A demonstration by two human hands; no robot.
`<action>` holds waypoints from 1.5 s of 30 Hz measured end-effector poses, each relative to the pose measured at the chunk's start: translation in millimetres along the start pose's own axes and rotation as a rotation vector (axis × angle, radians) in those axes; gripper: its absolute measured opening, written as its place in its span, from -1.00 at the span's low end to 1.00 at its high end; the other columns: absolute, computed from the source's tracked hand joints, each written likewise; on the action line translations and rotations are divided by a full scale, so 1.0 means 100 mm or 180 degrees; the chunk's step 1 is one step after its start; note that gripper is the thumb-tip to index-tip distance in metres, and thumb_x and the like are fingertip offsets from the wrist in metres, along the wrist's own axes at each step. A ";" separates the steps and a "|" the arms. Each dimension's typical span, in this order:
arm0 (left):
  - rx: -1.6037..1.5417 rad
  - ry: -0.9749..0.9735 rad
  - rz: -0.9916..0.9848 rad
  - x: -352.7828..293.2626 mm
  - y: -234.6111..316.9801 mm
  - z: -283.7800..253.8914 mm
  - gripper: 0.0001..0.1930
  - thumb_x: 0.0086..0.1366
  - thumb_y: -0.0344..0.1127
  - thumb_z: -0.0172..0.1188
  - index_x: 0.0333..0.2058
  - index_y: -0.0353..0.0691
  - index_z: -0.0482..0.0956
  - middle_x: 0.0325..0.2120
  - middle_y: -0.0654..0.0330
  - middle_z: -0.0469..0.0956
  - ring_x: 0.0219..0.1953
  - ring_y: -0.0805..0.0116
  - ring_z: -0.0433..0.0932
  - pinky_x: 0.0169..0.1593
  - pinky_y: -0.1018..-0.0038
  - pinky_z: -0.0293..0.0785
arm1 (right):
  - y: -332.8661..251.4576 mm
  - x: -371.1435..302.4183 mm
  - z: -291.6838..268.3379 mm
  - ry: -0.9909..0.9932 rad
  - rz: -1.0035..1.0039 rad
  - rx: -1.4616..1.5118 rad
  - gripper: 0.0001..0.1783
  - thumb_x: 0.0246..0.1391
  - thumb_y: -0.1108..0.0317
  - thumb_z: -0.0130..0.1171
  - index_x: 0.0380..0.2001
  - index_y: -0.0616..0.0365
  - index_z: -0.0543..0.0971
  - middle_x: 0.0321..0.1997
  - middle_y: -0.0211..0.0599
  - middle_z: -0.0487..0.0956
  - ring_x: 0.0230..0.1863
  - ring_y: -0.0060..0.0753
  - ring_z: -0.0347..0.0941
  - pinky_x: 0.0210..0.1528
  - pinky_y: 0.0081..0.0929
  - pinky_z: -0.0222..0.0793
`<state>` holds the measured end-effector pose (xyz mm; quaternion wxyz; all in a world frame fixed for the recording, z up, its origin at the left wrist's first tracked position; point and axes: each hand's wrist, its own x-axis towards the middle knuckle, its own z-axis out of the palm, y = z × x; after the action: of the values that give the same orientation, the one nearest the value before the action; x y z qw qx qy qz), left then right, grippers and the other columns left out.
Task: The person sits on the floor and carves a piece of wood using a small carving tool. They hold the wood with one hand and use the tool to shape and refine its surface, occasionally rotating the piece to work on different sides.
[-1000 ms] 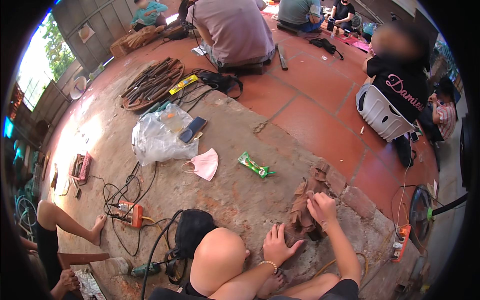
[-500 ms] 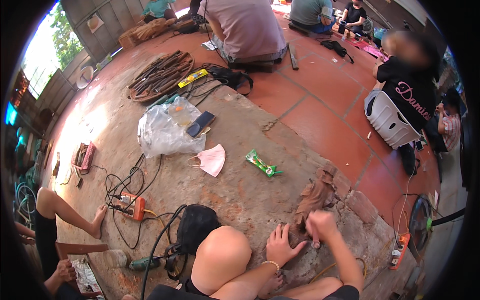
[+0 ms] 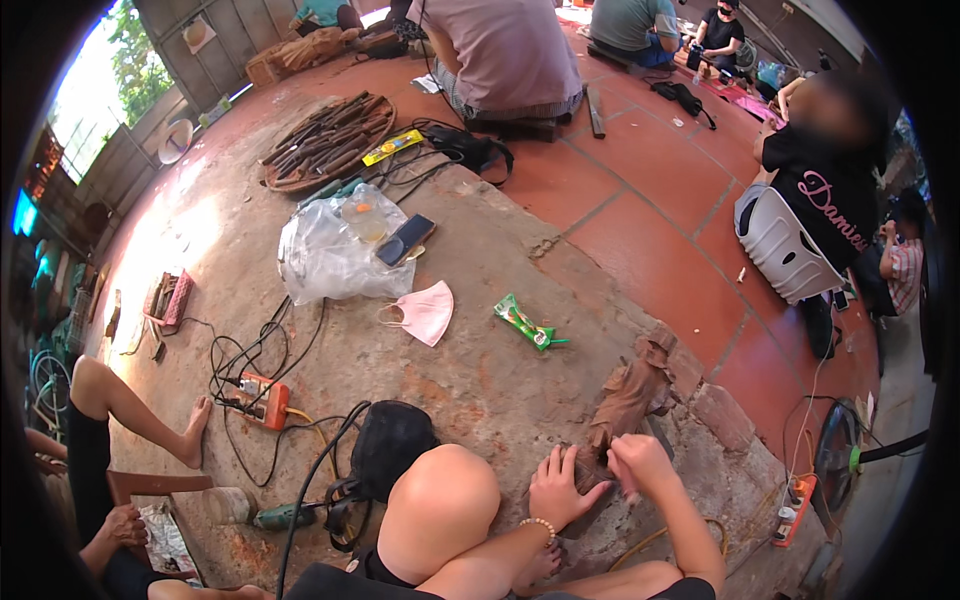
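Observation:
My left hand, with a beaded bracelet on its wrist, lies palm down on a dark wooden piece near the ground. Its fingers are stretched out and its thumb points toward my other hand. My right hand is closed just to the right of it; what it grips is mostly hidden under the fingers. A brown carved wooden piece lies just beyond both hands, its near end close to my right fingers. My bent knee is left of my hands.
Ahead lie a pink mask, a green packet, a phone on a plastic bag and a basket of tools. Left are a black bag and an orange power strip with cables. Other people sit around.
My right hand has shifted slightly down and left, and the stick-like end that showed below it is now less visible. My left hand stays in place. The view has tilted slightly.

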<state>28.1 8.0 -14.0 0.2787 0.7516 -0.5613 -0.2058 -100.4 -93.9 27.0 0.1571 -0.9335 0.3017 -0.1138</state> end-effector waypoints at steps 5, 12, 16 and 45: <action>0.0003 -0.0064 -0.0050 -0.04 0.01 0.06 -0.22 -0.15 0.24 0.16 -0.02 -0.18 0.29 -0.05 -0.03 0.29 -0.06 0.06 0.34 -0.11 0.25 0.35 | 0.27 0.18 -0.16 0.0738 0.0588 -0.0267 -0.87 -0.16 0.43 0.08 -0.57 0.20 0.35 -0.60 -0.15 0.36 -0.54 -0.11 0.35 -0.48 -0.31 0.30; 0.0045 0.0017 0.0048 0.00 -0.01 -0.01 -0.22 -0.17 0.21 0.20 -0.06 -0.24 0.30 -0.08 -0.05 0.32 -0.10 0.02 0.36 -0.11 0.26 0.36 | 0.04 0.02 -0.18 -0.0191 0.0155 0.0365 -0.83 -0.16 0.40 0.10 -0.59 0.18 0.31 -0.57 -0.17 0.36 -0.49 -0.07 0.35 -0.44 -0.28 0.30; 0.0046 0.0009 0.0031 -0.03 0.04 0.00 -0.23 -0.16 0.19 0.21 -0.05 -0.25 0.30 -0.08 -0.06 0.33 -0.10 0.01 0.36 -0.11 0.25 0.36 | 0.28 0.09 -0.13 0.0677 0.0734 -0.0060 -0.85 -0.15 0.40 0.10 -0.53 0.19 0.35 -0.56 -0.14 0.37 -0.48 -0.06 0.37 -0.45 -0.26 0.30; -0.0031 0.0100 0.0041 -0.04 -0.06 0.02 -0.24 -0.14 0.22 0.17 -0.05 -0.20 0.30 -0.09 -0.07 0.33 -0.10 0.01 0.36 -0.14 0.22 0.35 | 0.23 0.20 -0.50 0.1561 0.1122 0.0037 -0.82 -0.18 0.41 0.16 -0.41 0.18 0.49 -0.54 -0.19 0.47 -0.53 -0.14 0.44 -0.52 -0.38 0.33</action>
<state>30.4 12.4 -19.6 0.2924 0.7497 -0.5607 -0.1949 -112.3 -135.2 67.5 0.1022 -0.8104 0.4874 -0.3086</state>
